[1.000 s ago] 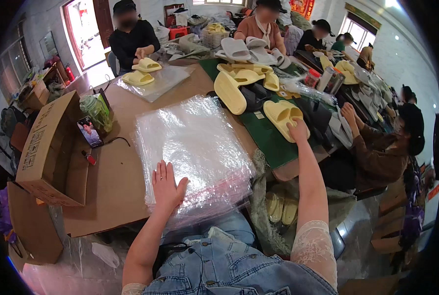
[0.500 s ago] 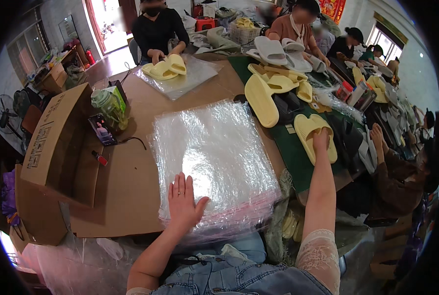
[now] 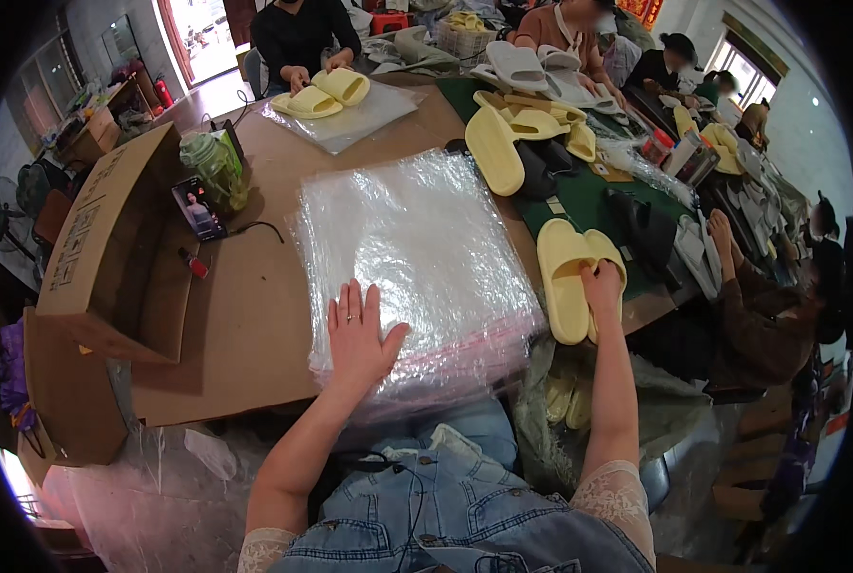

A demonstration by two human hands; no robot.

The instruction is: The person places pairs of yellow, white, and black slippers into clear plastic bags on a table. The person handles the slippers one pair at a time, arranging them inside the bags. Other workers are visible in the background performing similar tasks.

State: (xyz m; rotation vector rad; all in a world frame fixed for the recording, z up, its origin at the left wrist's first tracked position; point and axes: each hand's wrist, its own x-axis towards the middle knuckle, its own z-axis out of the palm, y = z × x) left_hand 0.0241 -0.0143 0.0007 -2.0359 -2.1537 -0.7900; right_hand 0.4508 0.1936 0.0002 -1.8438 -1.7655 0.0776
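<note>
A thick stack of clear plastic bags point(image 3: 417, 258) lies in front of me on the brown table point(image 3: 255, 315). My left hand point(image 3: 358, 329) rests flat on the stack's near left corner, fingers spread. My right hand point(image 3: 600, 286) grips a pair of pale yellow slippers point(image 3: 570, 272) at the table's right edge, on a green mat point(image 3: 589, 196).
An open cardboard box point(image 3: 111, 248) stands at the left, with a green bottle point(image 3: 214, 172) and a phone point(image 3: 197, 208) beside it. More yellow slippers point(image 3: 503, 143) lie at the back right. Other people work across the table point(image 3: 298, 38) and along the right side point(image 3: 751, 306).
My right hand has pulled the yellow slippers nearer along the table's right edge. The left hand stays flat on the bag stack. The view has shifted slightly.
</note>
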